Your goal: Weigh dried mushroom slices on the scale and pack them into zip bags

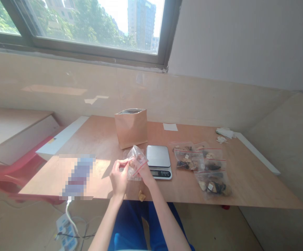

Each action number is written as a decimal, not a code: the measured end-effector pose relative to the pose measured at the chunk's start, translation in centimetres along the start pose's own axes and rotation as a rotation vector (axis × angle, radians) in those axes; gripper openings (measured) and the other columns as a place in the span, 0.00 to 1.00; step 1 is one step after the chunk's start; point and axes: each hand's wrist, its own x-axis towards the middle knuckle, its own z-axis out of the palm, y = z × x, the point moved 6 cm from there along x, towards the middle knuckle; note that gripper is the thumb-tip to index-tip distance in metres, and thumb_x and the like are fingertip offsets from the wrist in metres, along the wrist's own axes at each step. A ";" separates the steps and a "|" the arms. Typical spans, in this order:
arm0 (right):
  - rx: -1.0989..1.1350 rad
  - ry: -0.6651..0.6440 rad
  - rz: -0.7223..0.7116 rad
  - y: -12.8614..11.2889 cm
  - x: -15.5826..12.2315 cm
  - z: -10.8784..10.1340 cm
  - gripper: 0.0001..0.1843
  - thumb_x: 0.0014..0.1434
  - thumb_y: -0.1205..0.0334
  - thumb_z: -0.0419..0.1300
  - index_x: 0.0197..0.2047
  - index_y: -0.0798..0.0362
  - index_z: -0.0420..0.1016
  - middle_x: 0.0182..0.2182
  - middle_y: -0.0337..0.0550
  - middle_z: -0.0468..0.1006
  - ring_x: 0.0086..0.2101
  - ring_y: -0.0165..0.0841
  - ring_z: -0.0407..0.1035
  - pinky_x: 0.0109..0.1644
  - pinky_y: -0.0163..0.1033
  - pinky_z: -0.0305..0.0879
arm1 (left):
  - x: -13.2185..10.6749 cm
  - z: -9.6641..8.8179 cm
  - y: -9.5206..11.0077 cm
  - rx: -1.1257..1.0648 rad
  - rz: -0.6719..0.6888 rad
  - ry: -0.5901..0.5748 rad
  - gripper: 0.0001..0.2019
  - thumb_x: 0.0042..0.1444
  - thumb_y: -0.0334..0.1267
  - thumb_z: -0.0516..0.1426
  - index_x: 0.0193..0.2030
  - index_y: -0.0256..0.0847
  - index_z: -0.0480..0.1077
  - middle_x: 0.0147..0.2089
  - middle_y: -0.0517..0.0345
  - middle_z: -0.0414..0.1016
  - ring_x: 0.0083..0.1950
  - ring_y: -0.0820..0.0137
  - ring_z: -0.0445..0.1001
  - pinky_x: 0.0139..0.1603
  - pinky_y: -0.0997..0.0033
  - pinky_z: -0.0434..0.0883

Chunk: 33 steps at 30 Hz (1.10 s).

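Note:
My left hand (pixel 119 176) pinches the edge of a clear zip bag (pixel 135 153) with a red seal line, holding it up over the table's near side. My right hand (pixel 143 169) reaches into the mouth of this bag. Its fingers are behind the shiny plastic, so their grip is unclear. Something tan shows inside the bag, too blurred to name. Close to the table's front edge, below my hands, lies a small tan dried piece (pixel 141 196). Just right of the bag stands a white digital kitchen scale (pixel 158 157) with a bare metal plate.
An open brown paper pouch (pixel 131 129) stands upright behind the bag. On the right lie several filled zip bags (pixel 214 186) with dark and tan dried pieces. A blurred-out phone (pixel 78 177) with a white cable is at left. White paper (pixel 170 127) lies near the wall.

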 end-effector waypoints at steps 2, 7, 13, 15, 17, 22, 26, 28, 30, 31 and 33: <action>0.027 -0.054 0.076 0.0 -0.2 -0.1 0.16 0.50 0.46 0.59 0.28 0.50 0.65 0.19 0.32 0.63 0.17 0.24 0.57 0.17 0.29 0.53 | 0.0 -0.2 -0.1 0.010 -0.003 -0.004 0.10 0.50 0.45 0.57 0.31 0.41 0.70 0.35 0.57 0.74 0.36 0.69 0.71 0.41 0.68 0.67; 0.060 -0.157 0.158 -0.5 -0.5 -0.2 0.16 0.48 0.47 0.62 0.30 0.50 0.68 0.16 0.30 0.60 0.15 0.22 0.51 0.15 0.29 0.45 | 0.0 -0.4 -0.3 -0.027 -0.011 -0.014 0.08 0.49 0.42 0.57 0.31 0.41 0.70 0.35 0.56 0.74 0.36 0.69 0.71 0.43 0.68 0.67; 0.051 -0.156 0.208 -0.5 -0.1 -1.2 0.16 0.53 0.45 0.57 0.36 0.49 0.70 0.20 0.31 0.65 0.14 0.21 0.46 0.17 0.30 0.44 | 0.6 -0.8 -0.1 -0.212 -0.085 -0.053 0.08 0.48 0.42 0.57 0.30 0.40 0.67 0.37 0.53 0.75 0.43 0.66 0.74 0.46 0.64 0.69; -0.038 -0.241 0.221 -1.1 -0.1 -1.7 0.16 0.54 0.46 0.56 0.36 0.50 0.70 0.21 0.32 0.68 0.14 0.20 0.44 0.17 0.29 0.42 | 0.9 -1.4 -0.5 -0.270 -0.139 0.008 0.08 0.47 0.41 0.58 0.30 0.40 0.65 0.37 0.53 0.75 0.42 0.66 0.74 0.46 0.63 0.70; -0.185 -0.342 0.162 -2.8 0.4 -2.3 0.15 0.54 0.48 0.56 0.33 0.51 0.70 0.23 0.33 0.69 0.15 0.21 0.48 0.18 0.30 0.44 | 1.0 -2.1 -1.4 -0.358 -0.224 0.077 0.10 0.46 0.41 0.59 0.31 0.40 0.64 0.36 0.53 0.75 0.39 0.67 0.75 0.45 0.63 0.71; -0.527 -0.217 -0.258 -12.0 4.8 -3.9 0.13 0.57 0.53 0.54 0.30 0.53 0.69 0.28 0.37 0.72 0.30 0.28 0.64 0.35 0.33 0.59 | 0.8 -2.8 -3.7 -0.572 -0.453 0.176 0.09 0.47 0.38 0.60 0.31 0.40 0.62 0.31 0.56 0.74 0.34 0.70 0.75 0.43 0.65 0.72; -0.762 -0.086 -0.579 -18.9 9.5 -1.8 0.12 0.62 0.56 0.48 0.34 0.53 0.67 0.33 0.38 0.70 0.35 0.28 0.64 0.40 0.33 0.57 | 0.1 -2.1 -4.4 -0.669 -0.599 0.174 0.07 0.49 0.30 0.59 0.31 0.40 0.63 0.30 0.59 0.73 0.32 0.74 0.74 0.41 0.72 0.72; -0.916 -0.094 -0.616 -20.3 11.7 0.0 0.12 0.63 0.57 0.47 0.36 0.53 0.67 0.37 0.39 0.69 0.33 0.27 0.63 0.37 0.32 0.56 | -0.3 -1.9 -4.2 -0.679 -0.623 0.172 0.06 0.51 0.28 0.57 0.31 0.39 0.63 0.29 0.60 0.73 0.31 0.76 0.74 0.40 0.74 0.72; -1.077 -0.126 -0.608 -20.4 13.5 1.5 0.10 0.63 0.60 0.48 0.37 0.53 0.68 0.38 0.39 0.68 0.31 0.26 0.62 0.34 0.31 0.54 | -0.7 -1.7 -4.1 -0.688 -0.646 0.176 0.05 0.53 0.27 0.55 0.32 0.39 0.63 0.29 0.61 0.73 0.30 0.78 0.74 0.40 0.75 0.71; -1.149 -0.153 -0.597 -20.1 14.2 2.1 0.09 0.63 0.62 0.48 0.36 0.53 0.68 0.37 0.39 0.67 0.29 0.26 0.61 0.33 0.31 0.53 | -0.8 -1.6 -4.0 -0.695 -0.660 0.177 0.05 0.54 0.27 0.54 0.32 0.39 0.63 0.29 0.61 0.72 0.30 0.78 0.74 0.40 0.77 0.71; -1.265 -0.210 -0.564 -19.2 15.1 3.0 0.09 0.62 0.65 0.49 0.34 0.53 0.69 0.35 0.38 0.67 0.27 0.25 0.60 0.31 0.31 0.51 | -1.1 -1.5 -3.9 -0.714 -0.690 0.180 0.05 0.55 0.26 0.54 0.32 0.39 0.63 0.29 0.62 0.72 0.30 0.80 0.73 0.39 0.79 0.70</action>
